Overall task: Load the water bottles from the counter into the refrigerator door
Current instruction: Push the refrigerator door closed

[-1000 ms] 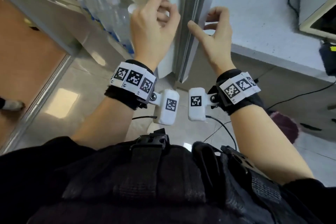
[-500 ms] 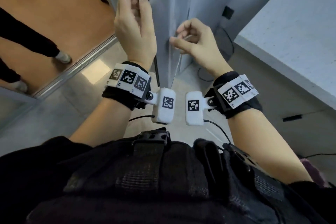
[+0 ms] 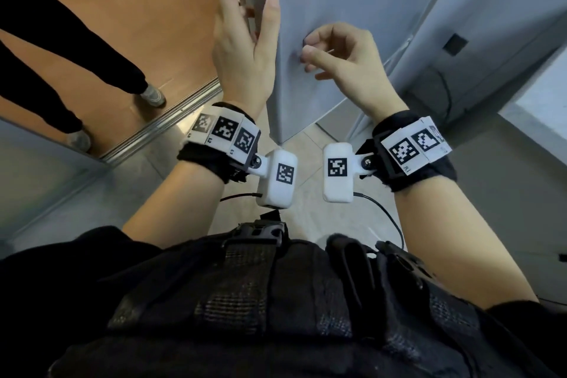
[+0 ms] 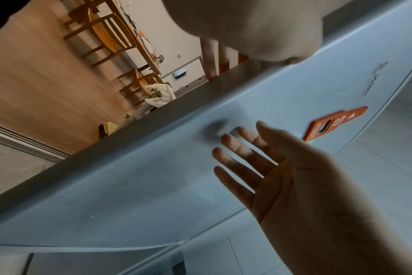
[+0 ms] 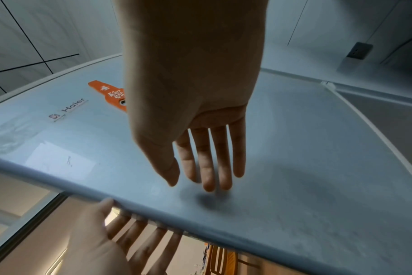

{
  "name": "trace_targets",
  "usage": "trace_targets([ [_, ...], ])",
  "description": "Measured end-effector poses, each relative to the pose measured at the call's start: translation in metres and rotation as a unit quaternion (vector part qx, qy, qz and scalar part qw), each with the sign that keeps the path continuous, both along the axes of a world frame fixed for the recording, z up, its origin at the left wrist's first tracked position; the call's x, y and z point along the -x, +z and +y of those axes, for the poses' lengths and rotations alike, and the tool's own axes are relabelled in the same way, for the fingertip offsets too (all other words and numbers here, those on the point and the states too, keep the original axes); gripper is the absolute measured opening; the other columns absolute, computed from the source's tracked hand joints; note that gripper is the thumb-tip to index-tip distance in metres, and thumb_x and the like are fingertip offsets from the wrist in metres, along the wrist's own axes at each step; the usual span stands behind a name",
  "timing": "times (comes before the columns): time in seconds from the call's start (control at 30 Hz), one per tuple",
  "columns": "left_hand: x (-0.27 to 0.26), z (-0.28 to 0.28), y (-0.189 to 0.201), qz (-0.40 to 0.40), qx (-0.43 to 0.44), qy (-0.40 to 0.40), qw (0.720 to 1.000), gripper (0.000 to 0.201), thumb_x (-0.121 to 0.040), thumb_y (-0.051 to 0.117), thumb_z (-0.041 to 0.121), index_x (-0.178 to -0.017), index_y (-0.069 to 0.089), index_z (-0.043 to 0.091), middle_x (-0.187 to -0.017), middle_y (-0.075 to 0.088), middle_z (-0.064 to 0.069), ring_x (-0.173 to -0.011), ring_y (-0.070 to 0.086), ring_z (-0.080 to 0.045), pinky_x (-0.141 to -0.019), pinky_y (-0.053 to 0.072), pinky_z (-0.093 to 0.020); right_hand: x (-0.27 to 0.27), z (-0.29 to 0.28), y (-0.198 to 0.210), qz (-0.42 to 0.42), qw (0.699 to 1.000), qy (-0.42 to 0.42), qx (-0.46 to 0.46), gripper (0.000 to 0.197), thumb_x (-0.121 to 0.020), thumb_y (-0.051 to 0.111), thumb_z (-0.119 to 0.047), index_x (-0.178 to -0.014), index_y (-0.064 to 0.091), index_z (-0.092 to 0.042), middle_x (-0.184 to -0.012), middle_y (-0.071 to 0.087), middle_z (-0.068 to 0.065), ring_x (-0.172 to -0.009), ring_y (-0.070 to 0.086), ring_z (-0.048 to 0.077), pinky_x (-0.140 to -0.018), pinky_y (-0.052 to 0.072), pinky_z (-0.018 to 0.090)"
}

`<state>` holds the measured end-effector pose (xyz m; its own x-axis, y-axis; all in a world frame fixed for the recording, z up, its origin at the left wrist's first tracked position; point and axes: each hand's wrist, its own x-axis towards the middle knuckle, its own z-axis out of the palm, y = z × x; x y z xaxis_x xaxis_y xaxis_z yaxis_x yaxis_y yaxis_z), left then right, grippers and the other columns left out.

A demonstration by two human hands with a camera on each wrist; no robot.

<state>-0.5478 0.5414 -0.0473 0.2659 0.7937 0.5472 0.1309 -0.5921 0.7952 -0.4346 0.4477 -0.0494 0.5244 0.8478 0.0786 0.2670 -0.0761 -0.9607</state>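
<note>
The water bottles we saw a second ago in the door rack above our left hand (image 3: 242, 40) are gone from sight; only the refrigerator door (image 3: 331, 0) fills the space ahead, its outer face toward us. Our left hand, half curled before, is at the door's free edge, thumb on the front face, fingers (image 5: 139, 234) straight and reaching behind the edge. Our right hand (image 3: 343, 55) holds nothing, fingertips at the door's front, just right of the left hand. The head view makes those fingers look curled; the right wrist view shows them extended and slightly spread (image 5: 207, 158). Only the wrist views reveal the orange magnet (image 4: 334, 123) beyond the right hand, and wooden chairs (image 4: 111, 37) past the left. We can't see the desk now.
</note>
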Motion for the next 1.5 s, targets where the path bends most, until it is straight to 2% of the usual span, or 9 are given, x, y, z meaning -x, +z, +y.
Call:
trace_targets([
  [0.13, -0.009, 0.058, -0.004, 0.025, -0.014, 0.018, 0.999, 0.041, -0.098, 0.039, 0.025, -0.129, 0.042, 0.0, -0.125, 0.055, -0.014, -0.112, 0.056, -0.023, -0.096, 0.046, -0.026, -0.012, 0.053, -0.001, 0.0, 1.0, 0.001, 0.008, 0.005, -0.083, 0.059, -0.017, -0.088, 0.061, -0.017, -0.083, 0.067, 0.009, -0.072, 0.066, 0.016, -0.065, 0.053, 0.027],
  [0.27, -0.028, 0.12, -0.007, 0.039, -0.023, 0.041, 0.998, 0.038, -0.099, 0.036, 0.016, -0.131, 0.041, -0.003, -0.126, 0.052, -0.017, -0.112, 0.055, -0.024, -0.083, 0.032, 0.003, -0.031, 0.107, -0.004, -0.009, 1.0, 0.002, 0.013, 0.011, -0.084, 0.058, -0.015, -0.079, 0.058, -0.026, -0.079, 0.066, 0.005, -0.072, 0.066, 0.015, -0.065, 0.054, 0.027],
  [0.47, -0.074, 0.207, -0.01, 0.032, -0.017, 0.075, 0.997, 0.038, -0.099, 0.032, 0.015, -0.13, 0.044, -0.004, -0.122, 0.055, -0.018, -0.111, 0.055, -0.026, -0.078, 0.025, 0.01, -0.077, 0.193, -0.015, -0.009, 0.998, 0.029, 0.046, 0.007, -0.086, 0.058, -0.012, -0.091, 0.061, -0.014, -0.087, 0.066, 0.011, -0.074, 0.066, 0.017, -0.065, 0.052, 0.025],
  [0.53, -0.091, 0.239, -0.008, 0.034, 0.001, 0.074, 0.997, 0.039, -0.099, 0.03, 0.017, -0.128, 0.047, -0.003, -0.121, 0.058, -0.016, -0.112, 0.056, -0.026, -0.084, 0.029, 0.007, -0.093, 0.222, -0.014, -0.013, 0.996, 0.051, 0.078, 0.009, -0.087, 0.058, -0.01, -0.094, 0.061, -0.012, -0.091, 0.067, 0.013, -0.076, 0.066, 0.018, -0.068, 0.052, 0.028],
  [0.7, -0.138, 0.313, -0.012, 0.055, 0.039, 0.027, 0.997, 0.046, -0.096, 0.027, 0.028, -0.127, 0.048, 0.001, -0.127, 0.058, -0.016, -0.122, 0.051, -0.03, -0.104, 0.041, -0.043, -0.134, 0.281, -0.008, -0.025, 0.992, 0.067, 0.107, 0.008, -0.087, 0.057, -0.011, -0.093, 0.06, -0.016, -0.089, 0.068, 0.01, -0.077, 0.065, 0.019, -0.07, 0.051, 0.03],
  [0.87, -0.187, 0.368, -0.015, 0.086, 0.075, -0.069, 0.991, 0.047, -0.1, 0.028, 0.027, -0.14, 0.031, 0.003, -0.147, 0.039, -0.012, -0.138, 0.034, -0.022, -0.117, 0.026, -0.034, -0.17, 0.325, -0.007, -0.014, 0.992, 0.017, 0.124, 0.011, -0.088, 0.057, -0.011, -0.093, 0.057, -0.02, -0.091, 0.068, 0.01, -0.078, 0.065, 0.022, -0.07, 0.051, 0.03],
  [1.03, -0.24, 0.419, -0.014, 0.102, 0.086, -0.159, 0.978, 0.048, -0.102, 0.03, 0.025, -0.143, 0.023, 0.002, -0.15, 0.032, -0.012, -0.139, 0.028, -0.019, -0.104, 0.02, -0.003, -0.202, 0.369, -0.007, -0.02, 0.989, -0.069, 0.128, 0.011, -0.088, 0.056, -0.009, -0.096, 0.057, -0.017, -0.089, 0.068, 0.01, -0.078, 0.065, 0.021, -0.074, 0.053, 0.035],
  [1.27, -0.303, 0.476, -0.01, 0.136, 0.104, -0.327, 0.929, 0.058, -0.098, 0.032, 0.03, -0.145, 0.012, 0.001, -0.155, 0.02, -0.017, -0.145, 0.019, -0.026, -0.122, 0.017, -0.045, -0.233, 0.417, -0.015, -0.019, 0.964, -0.245, 0.099, 0.029, -0.078, 0.061, -0.019, -0.107, 0.06, -0.016, -0.093, 0.065, 0.004, -0.083, 0.068, 0.023, -0.074, 0.056, 0.033],
  [1.5, -0.353, 0.5, -0.011, 0.149, 0.114, -0.424, 0.886, 0.063, -0.096, 0.034, 0.029, -0.145, 0.005, 0.001, -0.156, 0.015, -0.017, -0.146, 0.014, -0.026, -0.122, 0.015, -0.05, -0.256, 0.424, -0.013, -0.024, 0.934, -0.338, 0.118, 0.042, -0.08, 0.062, -0.014, -0.121, 0.052, -0.014, -0.106, 0.061, 0.0, -0.086, 0.061, 0.013, -0.089, 0.055, 0.041],
])
